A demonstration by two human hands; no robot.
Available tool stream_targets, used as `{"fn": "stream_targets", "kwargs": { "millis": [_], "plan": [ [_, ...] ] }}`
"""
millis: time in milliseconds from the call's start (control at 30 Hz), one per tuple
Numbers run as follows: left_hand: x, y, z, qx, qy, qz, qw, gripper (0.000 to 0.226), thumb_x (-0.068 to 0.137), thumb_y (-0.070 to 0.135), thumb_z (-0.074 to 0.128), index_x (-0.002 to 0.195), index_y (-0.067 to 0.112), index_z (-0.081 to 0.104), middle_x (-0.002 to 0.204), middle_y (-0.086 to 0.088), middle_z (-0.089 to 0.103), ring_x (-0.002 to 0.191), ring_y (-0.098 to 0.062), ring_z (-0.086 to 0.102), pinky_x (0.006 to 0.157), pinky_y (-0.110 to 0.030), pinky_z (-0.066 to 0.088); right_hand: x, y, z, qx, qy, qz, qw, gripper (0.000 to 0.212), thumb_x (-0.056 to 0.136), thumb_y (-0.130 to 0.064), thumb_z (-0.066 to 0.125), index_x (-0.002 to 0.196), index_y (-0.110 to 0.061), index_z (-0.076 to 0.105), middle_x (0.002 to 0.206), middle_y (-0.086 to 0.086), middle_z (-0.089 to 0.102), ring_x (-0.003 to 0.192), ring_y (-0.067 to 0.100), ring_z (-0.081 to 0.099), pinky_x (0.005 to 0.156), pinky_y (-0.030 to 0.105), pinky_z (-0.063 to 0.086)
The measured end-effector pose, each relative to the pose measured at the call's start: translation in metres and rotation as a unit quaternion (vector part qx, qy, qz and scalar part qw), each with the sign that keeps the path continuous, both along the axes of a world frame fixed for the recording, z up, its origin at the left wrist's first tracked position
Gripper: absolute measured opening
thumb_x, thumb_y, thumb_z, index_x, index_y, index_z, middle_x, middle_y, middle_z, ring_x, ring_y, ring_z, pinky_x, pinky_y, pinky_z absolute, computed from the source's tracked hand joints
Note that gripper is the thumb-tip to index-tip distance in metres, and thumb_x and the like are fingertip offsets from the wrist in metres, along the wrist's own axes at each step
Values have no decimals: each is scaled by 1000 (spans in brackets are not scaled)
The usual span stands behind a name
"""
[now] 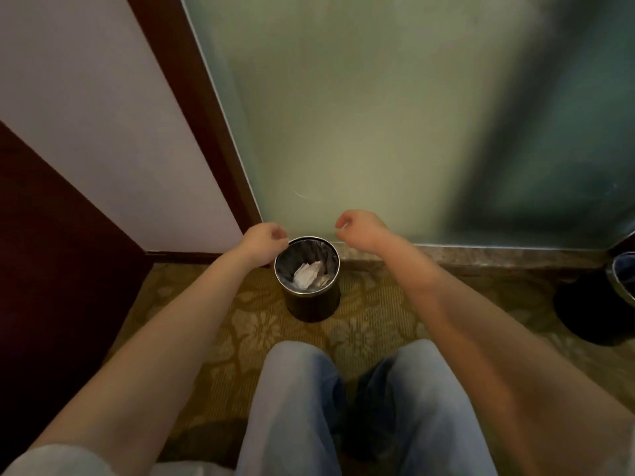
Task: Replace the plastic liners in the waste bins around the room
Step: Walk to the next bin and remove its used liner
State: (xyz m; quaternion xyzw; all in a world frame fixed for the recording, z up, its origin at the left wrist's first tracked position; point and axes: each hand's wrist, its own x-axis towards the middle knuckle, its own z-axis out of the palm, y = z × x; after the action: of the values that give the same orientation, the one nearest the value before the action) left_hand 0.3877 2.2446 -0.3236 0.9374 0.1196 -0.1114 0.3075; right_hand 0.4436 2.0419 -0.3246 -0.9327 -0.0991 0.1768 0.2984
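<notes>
A small dark round waste bin (pixel 311 304) stands on the carpet against the wall base. A grey plastic liner (pixel 324 257) lines it, with crumpled white paper (pixel 309 274) at the bottom. My left hand (pixel 263 238) is at the bin's left rim, and its curled fingers pinch the liner's edge there. My right hand (pixel 359 230) hovers just above and right of the rim with fingers loosely curled, holding nothing I can see.
A frosted glass panel (pixel 395 115) rises behind the bin, with a dark wood frame (pixel 206 125) to its left. A second dark bin (pixel 598 304) stands at the far right. My knees in jeans (pixel 360 407) are close below, over patterned carpet (pixel 240 321).
</notes>
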Motion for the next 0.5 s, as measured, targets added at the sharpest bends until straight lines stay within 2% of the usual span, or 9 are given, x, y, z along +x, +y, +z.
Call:
{"fn": "stream_targets", "kwargs": {
  "millis": [267,500],
  "plan": [
    [-53,32,3,-12,-45,3,999,28,94,16,56,120,6,60,125,-12,59,117,-27,53,99,-37,44,-59,24,3,-14,-45,9,999,32,90,-19,57,122,-14,62,124,9,62,114,25,57,93,30,45],
    [-25,34,-28,-26,-13,20,999,32,94,20,55,123,8,58,125,-10,58,114,-26,54,97,-39,46,-26,31,-23,-24,-27,20,999,34,91,-17,54,124,-14,61,127,10,61,116,27,56,94,30,44]
  ]
}}
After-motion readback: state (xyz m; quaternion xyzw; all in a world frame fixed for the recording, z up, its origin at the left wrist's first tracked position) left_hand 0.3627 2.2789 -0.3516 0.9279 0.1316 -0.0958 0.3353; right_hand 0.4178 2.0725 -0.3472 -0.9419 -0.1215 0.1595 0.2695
